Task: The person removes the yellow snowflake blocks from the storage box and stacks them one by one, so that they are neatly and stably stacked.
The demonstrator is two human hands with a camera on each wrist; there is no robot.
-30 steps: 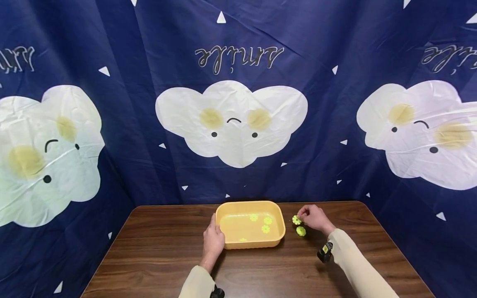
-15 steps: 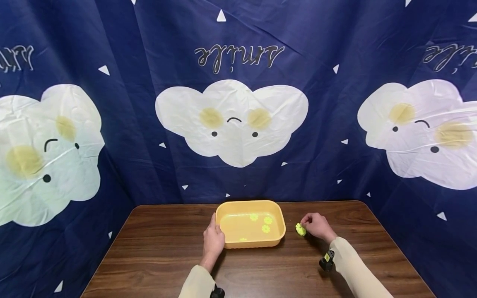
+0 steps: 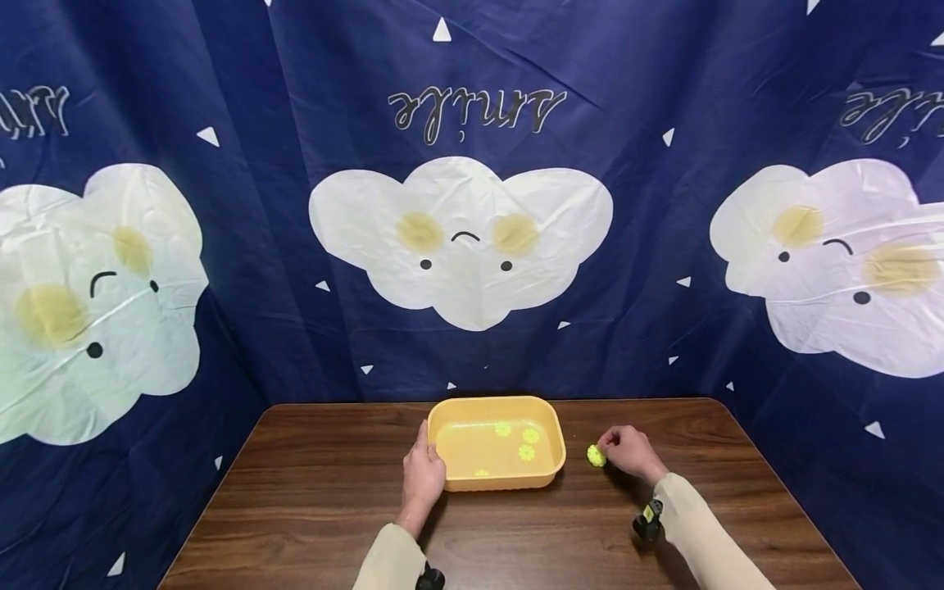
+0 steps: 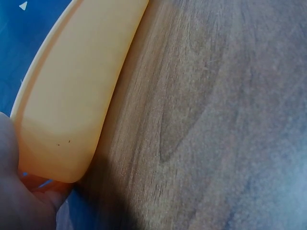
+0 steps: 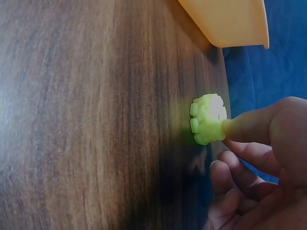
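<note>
My left hand grips the left end of a yellow plastic tub. In the left wrist view the thumb lies against the tub's side, and part of the other fingers shows beneath the corner. To the right of the tub, my right hand pinches bright yellow-green flower-shaped pieces between thumb and forefinger. They look like two pieces, one against the other, low over the table; whether they touch it I cannot tell. Its other fingers are curled. Several similar flower pieces lie spread inside the tub.
The brown wood-grain table ends at a dark blue cloth backdrop with white clouds, close behind the tub. Black wrist cameras sit at both cuffs.
My right hand has brought the flower piece it held down and slightly right onto the other piece beside the tub. The left hand and tub have stayed in place.
</note>
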